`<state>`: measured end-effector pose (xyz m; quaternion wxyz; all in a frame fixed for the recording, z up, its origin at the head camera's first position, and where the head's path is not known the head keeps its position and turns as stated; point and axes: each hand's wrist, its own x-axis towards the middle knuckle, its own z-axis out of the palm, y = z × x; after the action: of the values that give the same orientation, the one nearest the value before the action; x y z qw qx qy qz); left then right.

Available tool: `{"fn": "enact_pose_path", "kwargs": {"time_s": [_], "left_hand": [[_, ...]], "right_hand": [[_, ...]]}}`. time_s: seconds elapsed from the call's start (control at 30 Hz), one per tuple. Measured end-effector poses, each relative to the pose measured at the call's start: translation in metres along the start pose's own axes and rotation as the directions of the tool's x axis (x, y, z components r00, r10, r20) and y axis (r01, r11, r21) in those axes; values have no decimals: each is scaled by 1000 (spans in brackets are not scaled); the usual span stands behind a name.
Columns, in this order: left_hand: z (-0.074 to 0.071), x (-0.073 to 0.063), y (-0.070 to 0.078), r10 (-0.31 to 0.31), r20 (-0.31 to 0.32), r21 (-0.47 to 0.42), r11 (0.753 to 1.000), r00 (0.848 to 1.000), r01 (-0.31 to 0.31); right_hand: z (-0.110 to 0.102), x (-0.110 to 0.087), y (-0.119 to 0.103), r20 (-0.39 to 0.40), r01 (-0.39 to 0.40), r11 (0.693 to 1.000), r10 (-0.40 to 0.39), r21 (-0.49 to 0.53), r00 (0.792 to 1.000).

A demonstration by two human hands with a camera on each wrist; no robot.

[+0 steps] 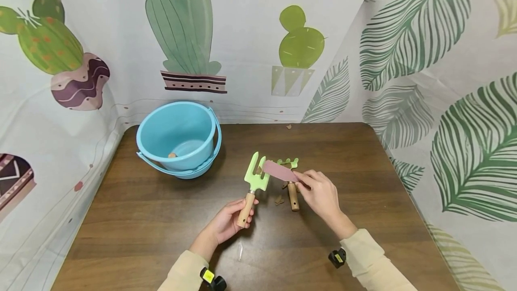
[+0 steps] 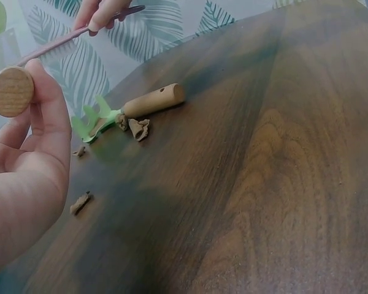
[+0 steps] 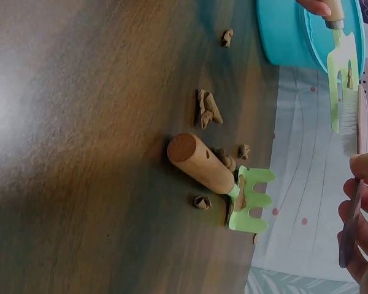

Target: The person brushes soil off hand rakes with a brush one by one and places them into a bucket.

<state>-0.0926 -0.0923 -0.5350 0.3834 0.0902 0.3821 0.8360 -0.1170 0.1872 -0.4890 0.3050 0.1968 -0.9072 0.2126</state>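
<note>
My left hand [image 1: 227, 221] grips the wooden handle of a small green garden fork [image 1: 258, 183], its tines pointing up and away. The right hand [image 1: 321, 192] pinches a pink brush [image 1: 280, 172] by its dark end. In the right wrist view, the brush's white bristles [image 3: 349, 128] lie against the fork's tines, where a bit of brown soil-like matter sticks. Below the hands, a green hand rake [image 3: 202, 164] with a wooden handle rests on the table. Brown clumps [image 3: 207, 109] lie around it, and some brown matter clings to its head.
A light blue bucket [image 1: 210, 154] stands at the table's back left, its handle lowered; a small brown piece [image 1: 172, 155] lies inside. Another brown crumb [image 1: 288, 126] sits by the back edge. A cloth printed with cacti and leaves [image 1: 250, 35] hangs behind the wooden table [image 1: 133, 219].
</note>
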Motion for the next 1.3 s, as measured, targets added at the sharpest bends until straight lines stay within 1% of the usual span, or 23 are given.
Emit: {"fn": "enact_pose_path", "kwargs": {"time_s": [0.1, 0.2, 0.37, 0.53, 0.8, 1.07, 1.3], "left_hand": [[0, -1, 0, -3, -12, -8, 1000, 1000, 3], [1, -1, 1, -10, -12, -13, 1000, 1000, 10], [2, 2, 1, -15, -1, -12, 1000, 1000, 15], [5, 3, 0, -10, 15, -13, 1000, 1000, 10], [7, 3, 0, -11, 17, 2, 1000, 1000, 11], [7, 2, 1, -35, -26, 7, 999, 999, 35], [6, 3, -1, -42, -46, 13, 999, 998, 43]], "right_hand": [[0, 0, 1, -3, -6, 1000, 6, 5, 1000], [0, 1, -2, -5, -6, 999, 7, 38, 1000], [2, 5, -10, -5, 28, 995, -28, 99, 1000], [5, 6, -16, 25, 45, 991, -49, 124, 999], [7, 2, -13, 45, 22, 995, -26, 102, 999], [5, 2, -7, 37, 46, 998, -47, 35, 998], [4, 2, -3, 32, 41, 999, -42, 12, 999]]}}
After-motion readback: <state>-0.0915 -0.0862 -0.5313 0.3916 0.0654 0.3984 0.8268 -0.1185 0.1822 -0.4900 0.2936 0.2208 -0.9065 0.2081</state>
